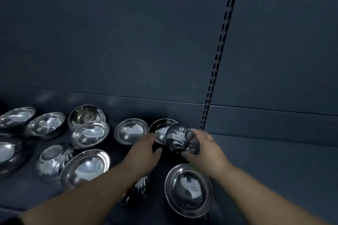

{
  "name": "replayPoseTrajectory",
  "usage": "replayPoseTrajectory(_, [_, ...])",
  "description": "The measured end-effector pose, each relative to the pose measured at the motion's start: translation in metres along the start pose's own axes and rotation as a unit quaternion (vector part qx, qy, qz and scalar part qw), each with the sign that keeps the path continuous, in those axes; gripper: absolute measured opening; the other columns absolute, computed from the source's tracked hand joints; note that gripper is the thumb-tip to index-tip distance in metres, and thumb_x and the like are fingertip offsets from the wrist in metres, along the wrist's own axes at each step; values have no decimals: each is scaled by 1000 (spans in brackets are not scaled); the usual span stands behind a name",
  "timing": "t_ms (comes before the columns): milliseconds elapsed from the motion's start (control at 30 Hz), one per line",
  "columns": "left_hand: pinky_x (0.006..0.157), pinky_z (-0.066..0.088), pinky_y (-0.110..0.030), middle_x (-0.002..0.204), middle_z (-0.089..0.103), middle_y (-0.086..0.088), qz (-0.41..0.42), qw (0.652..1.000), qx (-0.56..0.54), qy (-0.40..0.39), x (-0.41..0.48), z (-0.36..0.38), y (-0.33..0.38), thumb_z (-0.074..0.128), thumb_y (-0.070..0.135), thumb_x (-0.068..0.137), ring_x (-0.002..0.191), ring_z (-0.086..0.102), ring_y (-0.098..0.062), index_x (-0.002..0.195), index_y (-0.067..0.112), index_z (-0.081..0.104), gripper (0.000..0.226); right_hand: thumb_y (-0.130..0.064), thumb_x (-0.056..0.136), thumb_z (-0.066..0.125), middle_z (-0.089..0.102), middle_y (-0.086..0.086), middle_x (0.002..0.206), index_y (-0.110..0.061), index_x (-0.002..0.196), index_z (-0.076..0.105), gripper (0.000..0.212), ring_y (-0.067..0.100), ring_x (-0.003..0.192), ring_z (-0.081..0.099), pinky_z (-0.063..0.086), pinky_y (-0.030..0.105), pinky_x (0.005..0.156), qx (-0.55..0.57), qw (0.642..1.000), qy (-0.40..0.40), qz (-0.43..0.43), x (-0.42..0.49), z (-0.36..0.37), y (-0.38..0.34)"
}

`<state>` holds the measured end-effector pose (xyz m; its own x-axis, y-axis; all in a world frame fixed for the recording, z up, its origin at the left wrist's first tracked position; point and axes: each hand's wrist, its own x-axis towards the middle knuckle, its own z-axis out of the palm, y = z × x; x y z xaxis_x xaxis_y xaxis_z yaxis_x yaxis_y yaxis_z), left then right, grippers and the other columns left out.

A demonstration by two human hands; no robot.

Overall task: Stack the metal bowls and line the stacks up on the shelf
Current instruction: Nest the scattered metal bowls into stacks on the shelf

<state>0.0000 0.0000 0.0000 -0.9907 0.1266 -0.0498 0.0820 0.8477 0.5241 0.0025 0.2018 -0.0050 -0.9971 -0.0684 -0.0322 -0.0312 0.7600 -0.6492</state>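
Observation:
Several shiny metal bowls lie scattered on a dark shelf [265,160]. My right hand [204,150] grips a fluted bowl [180,139], tilted on its side with its base toward the hand. Just behind it sits an upright small bowl [160,129]. My left hand [146,150] reaches in beside that small bowl, fingers at its near rim; whether they hold it I cannot tell. A wide bowl [188,190] stands below my right wrist. Another upright bowl [130,130] sits left of my left hand. A fluted bowl [140,188] lies partly hidden under my left forearm.
More bowls fill the left: an overturned fluted one [52,162], a wide one [85,168], two nested at the back [89,133], others at the far left [45,124]. A slotted upright post [217,60] divides the dark back panel. Bare shelf extends right.

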Motion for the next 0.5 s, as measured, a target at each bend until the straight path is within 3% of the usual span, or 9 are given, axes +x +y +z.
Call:
replayPoseTrajectory(167, [98,35,-19,137,54,-2,-7,994,-86,-60,15,-2,21,49,24,98,126,49,-19,142,21,41,45,-43,73,78,30,-1,153,-34,151,21,97,16,135,39,36,32,112,-2,1000,-23,15,18,11,-1])
replayPoseTrajectory(300, [91,42,-16,111,63,12,5,979,-188,-82,26,-1,20,50,16,96,107,59,-8,122,34,54,32,-36,68,85,32,-3,152,-32,151,21,105,12,134,39,32,19,107,37,999,1,26,18,9,3])
replayPoseTrajectory(400, [76,40,1,103,64,19,37,957,-270,-101,27,5,28,47,9,98,94,58,8,130,38,48,43,-33,60,90,36,-5,147,-34,149,26,110,8,126,44,33,15,98,91,994,55,36,14,7,4])
replayPoseTrajectory(500, [78,47,-7,106,66,15,46,936,-328,-119,23,6,40,44,12,100,94,62,3,142,35,39,48,-30,57,91,41,-5,140,-36,147,28,110,9,120,50,41,19,97,141,984,96,52,6,9,5])
